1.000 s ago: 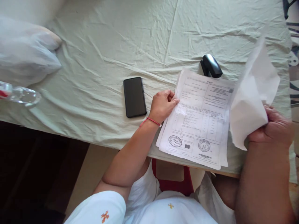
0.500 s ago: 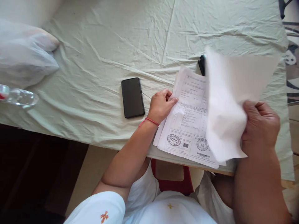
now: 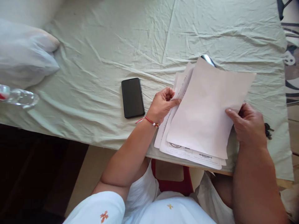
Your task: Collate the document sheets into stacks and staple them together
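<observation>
A stack of printed papers [image 3: 193,157] with stamps and a barcode lies at the table's near edge. Over it is a blank-faced sheet of paper [image 3: 207,105], covering most of the print. My right hand [image 3: 249,124] pinches this sheet at its right edge, thumb on top. My left hand [image 3: 164,104], a red string bracelet [image 3: 151,122] at its wrist, has thumb and fingers closed on the left edge of the stacked papers. Part of a dark, shiny object [image 3: 207,59] shows behind the sheet's top edge; the rest of it is hidden.
A black phone [image 3: 133,98] lies left of my left hand on the green tablecloth [image 3: 112,56]. Keys [image 3: 268,130] lie just beyond my right hand. At the far left are a plastic bottle [image 3: 21,96] and a whitish plastic bag [image 3: 25,56]. A red stool [image 3: 174,177] is below the edge.
My right hand has moved left and brought the raised sheet down over the printed papers, blank side up. The keys have come into view. My left hand stays at the stack's left edge.
</observation>
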Motion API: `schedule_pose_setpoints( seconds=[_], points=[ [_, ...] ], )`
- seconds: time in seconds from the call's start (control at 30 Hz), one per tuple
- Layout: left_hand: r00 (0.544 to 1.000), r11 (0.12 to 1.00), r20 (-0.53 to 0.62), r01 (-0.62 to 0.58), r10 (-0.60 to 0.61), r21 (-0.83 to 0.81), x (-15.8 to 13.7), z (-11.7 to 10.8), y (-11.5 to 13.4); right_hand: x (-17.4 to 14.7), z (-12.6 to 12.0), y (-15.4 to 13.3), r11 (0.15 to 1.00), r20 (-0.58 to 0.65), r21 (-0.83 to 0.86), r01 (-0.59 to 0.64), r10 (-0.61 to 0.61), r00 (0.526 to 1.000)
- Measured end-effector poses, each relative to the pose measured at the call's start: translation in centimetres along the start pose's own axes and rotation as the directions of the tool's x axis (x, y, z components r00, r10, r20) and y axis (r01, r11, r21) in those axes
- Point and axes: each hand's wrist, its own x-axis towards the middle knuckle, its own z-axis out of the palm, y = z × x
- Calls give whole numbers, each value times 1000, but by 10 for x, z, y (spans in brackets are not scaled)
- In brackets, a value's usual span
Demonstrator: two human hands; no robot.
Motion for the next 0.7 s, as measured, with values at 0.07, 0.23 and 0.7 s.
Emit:
schedule_pose_setpoints(
  seconds=[0.07,0.23,0.7],
  points=[
    [999,998,20,48,-47,-40,-1,0,2,1,2,1,998,7,59,12,-12,1000],
    [990,983,68,128,-120,-131,-3,2,7,5,6,2,967,-104,256,17,10,995],
    [976,971,23,219,-218,-93,1,6,6,5,3,-1,942,-119,325,-78,123,985]
  ],
)
